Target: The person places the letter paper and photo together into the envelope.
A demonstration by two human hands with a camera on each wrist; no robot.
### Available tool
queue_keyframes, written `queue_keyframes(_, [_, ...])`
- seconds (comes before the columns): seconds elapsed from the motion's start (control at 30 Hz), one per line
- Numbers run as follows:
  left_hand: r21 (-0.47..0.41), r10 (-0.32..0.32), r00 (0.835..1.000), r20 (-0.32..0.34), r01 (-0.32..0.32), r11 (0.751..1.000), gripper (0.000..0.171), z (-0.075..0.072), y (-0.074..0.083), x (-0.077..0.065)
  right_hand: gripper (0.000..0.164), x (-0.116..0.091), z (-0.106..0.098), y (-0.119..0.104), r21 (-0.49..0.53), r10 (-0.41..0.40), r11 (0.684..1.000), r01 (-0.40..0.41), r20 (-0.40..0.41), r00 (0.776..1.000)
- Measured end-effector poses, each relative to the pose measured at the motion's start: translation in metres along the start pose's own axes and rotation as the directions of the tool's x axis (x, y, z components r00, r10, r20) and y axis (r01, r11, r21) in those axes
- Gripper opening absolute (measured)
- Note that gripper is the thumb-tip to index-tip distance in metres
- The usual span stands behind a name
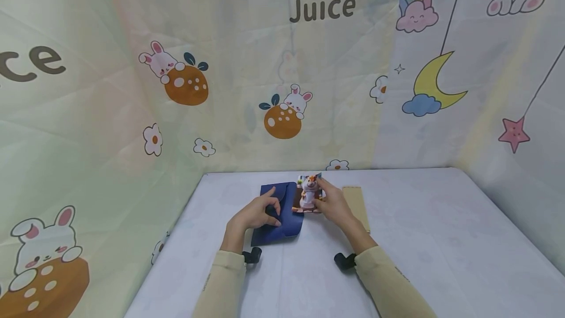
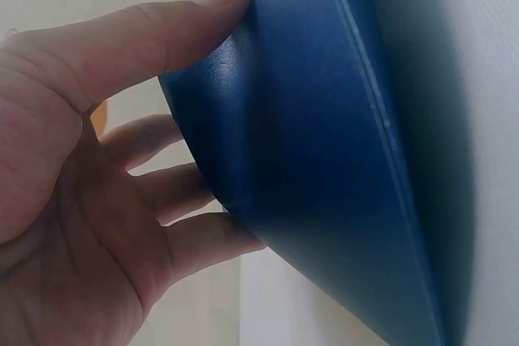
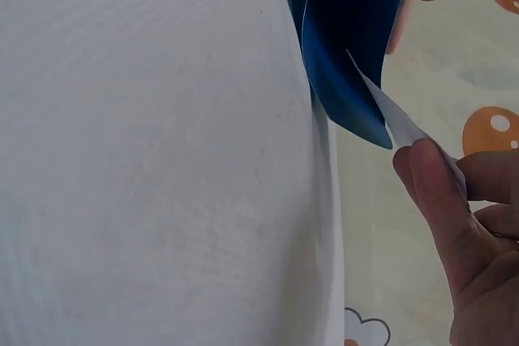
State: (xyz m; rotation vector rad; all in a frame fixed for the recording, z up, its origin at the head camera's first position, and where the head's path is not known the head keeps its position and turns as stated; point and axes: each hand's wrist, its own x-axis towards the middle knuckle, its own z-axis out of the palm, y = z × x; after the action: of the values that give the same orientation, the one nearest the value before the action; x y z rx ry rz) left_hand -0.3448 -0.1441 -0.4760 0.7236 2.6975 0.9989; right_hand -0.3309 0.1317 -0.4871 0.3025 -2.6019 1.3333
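Clearly, the relation which matters most is between the picture card (image 1: pixel 309 194) and the gaping side of the blue envelope (image 1: pixel 289 217). The card is at the envelope's right side, directly left of the right hand (image 1: pixel 334 204), which pinches it along its right edge between thumb and fingers, with almost no gap. From the head view the card looks a little taller than wide, with its printed animal figure upright and turned to the wearer. In the right wrist view it is seen nearly edge-on, and its far tip seems to be just within the parted blue walls; how deep it is, I cannot tell. The left hand (image 1: pixel 256 213) is on the opposite side of the envelope and grips its left part, thumb on the near face and the fingers behind. The envelope is raised at a slant, its longer direction running away from the wearer. The right hand is the nearer one to the card. What stands most in the way seems to be the envelope's own curved lip, close beside the card. A tan strip (image 1: pixel 357 200) lies on the white table (image 1: pixel 419 239), partly behind the right forearm, so it does not obstruct. Behind all hangs a printed cloth (image 1: pixel 238 38).
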Motion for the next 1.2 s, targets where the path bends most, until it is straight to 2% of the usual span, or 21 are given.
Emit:
queue_keyframes(0.2, [0.000, 0.001, 1.000, 0.004, -0.001, 1.000, 0.029, 0.0009, -0.0016, 0.0007, 0.072, -0.0002, 0.0015, -0.0003, -0.087, -0.041, 0.995, 0.040, -0.012, 0.999])
queue_keyframes(0.27, [-0.001, -0.004, 1.000, 0.006, 0.004, 1.000, 0.029, 0.0011, -0.0017, 0.0008, 0.073, -0.0004, 0.0017, -0.0008, -0.082, -0.027, 0.996, 0.027, 0.004, 1.000])
queue_keyframes(0.37, [-0.001, -0.008, 1.000, 0.009, 0.008, 1.000, 0.030, 0.0009, -0.0019, 0.0007, 0.074, -0.0013, 0.0015, -0.0023, -0.020, 0.004, 1.000, -0.003, 0.033, 0.999])
queue_keyframes(0.6, [-0.002, -0.016, 1.000, 0.010, 0.016, 1.000, 0.030, 0.0013, -0.0018, 0.0005, 0.075, -0.0026, 0.0016, -0.0031, 0.055, 0.017, 0.998, -0.021, 0.066, 0.998])
queue_keyframes(1.0, [0.013, 0.004, 1.000, 0.011, -0.004, 1.000, 0.030, 0.0016, -0.0028, 0.0014, 0.075, -0.0028, 0.0026, -0.0030, 0.023, 0.017, 1.000, -0.019, 0.094, 0.995])
queue_keyframes(1.2, [0.003, 0.016, 1.000, 0.010, -0.016, 1.000, 0.030, -0.0003, -0.0010, 0.0007, 0.077, -0.0029, 0.0019, -0.0025, 0.049, 0.005, 0.999, -0.011, 0.113, 0.994])
